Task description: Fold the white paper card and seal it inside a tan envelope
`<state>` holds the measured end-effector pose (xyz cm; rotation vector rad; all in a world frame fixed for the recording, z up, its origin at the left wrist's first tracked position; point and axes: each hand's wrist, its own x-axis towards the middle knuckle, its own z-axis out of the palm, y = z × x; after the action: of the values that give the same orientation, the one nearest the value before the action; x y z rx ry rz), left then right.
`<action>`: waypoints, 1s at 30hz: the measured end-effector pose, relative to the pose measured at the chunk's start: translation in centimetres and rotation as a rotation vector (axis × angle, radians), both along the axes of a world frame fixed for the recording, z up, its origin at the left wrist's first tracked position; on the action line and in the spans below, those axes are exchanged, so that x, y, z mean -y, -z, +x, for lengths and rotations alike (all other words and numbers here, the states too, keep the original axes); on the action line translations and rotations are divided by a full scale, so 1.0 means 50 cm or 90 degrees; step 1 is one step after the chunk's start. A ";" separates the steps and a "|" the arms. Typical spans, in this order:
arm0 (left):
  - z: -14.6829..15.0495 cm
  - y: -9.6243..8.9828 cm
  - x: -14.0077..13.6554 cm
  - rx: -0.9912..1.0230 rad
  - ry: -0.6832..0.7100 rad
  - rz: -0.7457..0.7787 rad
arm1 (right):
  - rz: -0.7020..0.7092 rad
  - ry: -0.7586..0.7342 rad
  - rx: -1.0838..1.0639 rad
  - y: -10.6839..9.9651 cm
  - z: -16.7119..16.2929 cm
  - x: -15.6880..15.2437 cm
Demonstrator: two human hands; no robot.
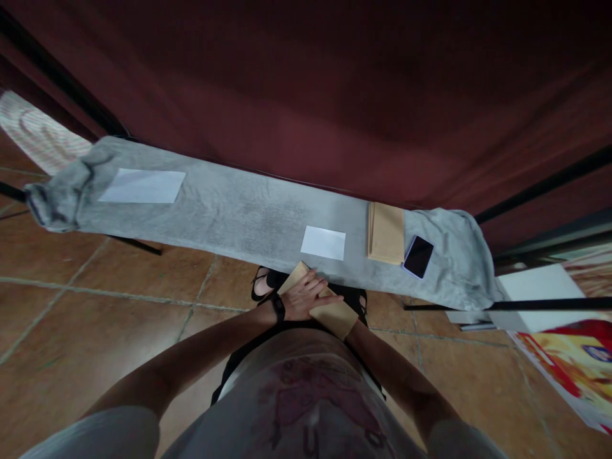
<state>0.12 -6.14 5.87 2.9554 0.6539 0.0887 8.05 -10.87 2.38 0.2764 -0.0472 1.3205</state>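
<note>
Left hand (306, 294) flat, fingers spread, pressing tan paper envelope (329, 309); right hand beneath envelope, grip indeterminate; grey cloth-covered bench (239, 217) just beyond.

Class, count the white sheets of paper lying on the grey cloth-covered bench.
2. One large white rectangular paper sheet lies near the bench's left end; one smaller white paper sheet lies near the middle, just beyond the left hand. Others might hide under the brown envelopes.
</note>
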 end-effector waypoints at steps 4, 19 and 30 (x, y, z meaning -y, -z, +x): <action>-0.007 0.005 0.003 0.009 0.016 -0.006 | 0.329 0.069 -1.615 0.005 -0.017 0.004; -0.029 0.011 -0.006 0.027 0.009 -0.050 | 0.632 0.135 -1.972 0.012 -0.023 -0.007; -0.056 0.013 -0.009 0.033 0.025 -0.061 | 0.699 0.227 -2.196 0.012 -0.099 -0.086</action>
<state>-2.66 -5.68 5.24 2.8615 0.5754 0.1268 3.12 -6.56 1.78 -2.1732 -1.5282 1.0000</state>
